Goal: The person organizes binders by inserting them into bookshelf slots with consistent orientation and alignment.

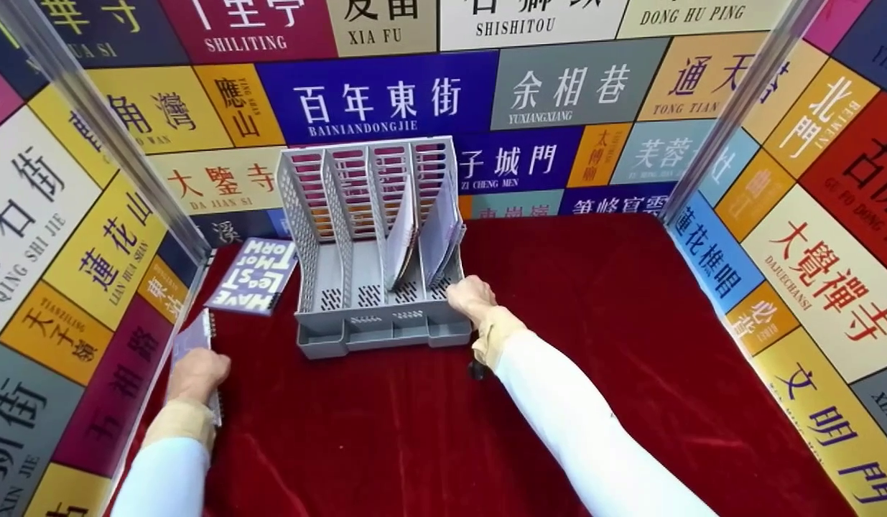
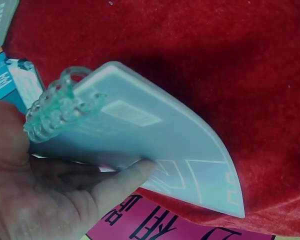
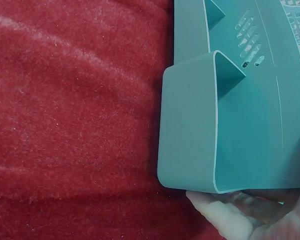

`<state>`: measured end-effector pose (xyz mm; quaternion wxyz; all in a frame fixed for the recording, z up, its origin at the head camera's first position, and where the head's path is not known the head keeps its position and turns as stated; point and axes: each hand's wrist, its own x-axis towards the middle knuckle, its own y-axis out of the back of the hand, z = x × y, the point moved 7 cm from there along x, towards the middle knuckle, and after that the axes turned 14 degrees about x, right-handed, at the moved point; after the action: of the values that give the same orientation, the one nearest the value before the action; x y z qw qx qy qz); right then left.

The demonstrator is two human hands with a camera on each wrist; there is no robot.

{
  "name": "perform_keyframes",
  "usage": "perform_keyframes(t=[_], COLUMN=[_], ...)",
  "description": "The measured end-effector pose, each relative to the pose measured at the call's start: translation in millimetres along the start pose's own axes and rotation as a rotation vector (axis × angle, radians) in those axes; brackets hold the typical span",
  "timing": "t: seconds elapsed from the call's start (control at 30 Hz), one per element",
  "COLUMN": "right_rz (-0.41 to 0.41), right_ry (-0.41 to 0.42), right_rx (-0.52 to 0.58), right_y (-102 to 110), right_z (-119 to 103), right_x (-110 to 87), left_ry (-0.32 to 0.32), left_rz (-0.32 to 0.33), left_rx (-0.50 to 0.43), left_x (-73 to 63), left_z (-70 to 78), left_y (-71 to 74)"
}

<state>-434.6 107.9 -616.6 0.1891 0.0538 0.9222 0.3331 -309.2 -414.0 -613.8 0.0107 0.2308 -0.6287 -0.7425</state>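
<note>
In the head view my left hand (image 1: 199, 375) is at the far left, gripping a spiral-bound notebook (image 1: 190, 339) with a pale purple cover. The left wrist view shows the thumb across the cover of this notebook (image 2: 135, 135), whose pages bend and whose clear coil faces the palm. My right hand (image 1: 475, 299) grips the right front corner of a grey file organizer (image 1: 371, 332). In the right wrist view its fingers wrap the side of the organizer (image 3: 187, 130), beside a small front compartment. Part of that hand is outside the view.
Two compartments on the organizer's right side hold upright notebooks (image 1: 403, 240). Another notebook (image 1: 256, 276) with white lettering lies left of the organizer. A small black object (image 1: 477, 370) is under my right wrist. Red velvet cloth (image 1: 594, 287) covers the table, with sign-printed panels (image 1: 378, 100) around it.
</note>
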Motion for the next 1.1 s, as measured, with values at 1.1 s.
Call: perform_keyframes(t=[1.1], right_rz=[0.003], right_ry=[0.007], right_rx=[-0.011], right_y=[0.8], right_z=[-1.5], right_x=[-2.7], left_ry=[-0.090], left_rz=[0.385], left_rx=[-0.137], left_x=[-39.9], left_z=[73.9], left_y=[55.4])
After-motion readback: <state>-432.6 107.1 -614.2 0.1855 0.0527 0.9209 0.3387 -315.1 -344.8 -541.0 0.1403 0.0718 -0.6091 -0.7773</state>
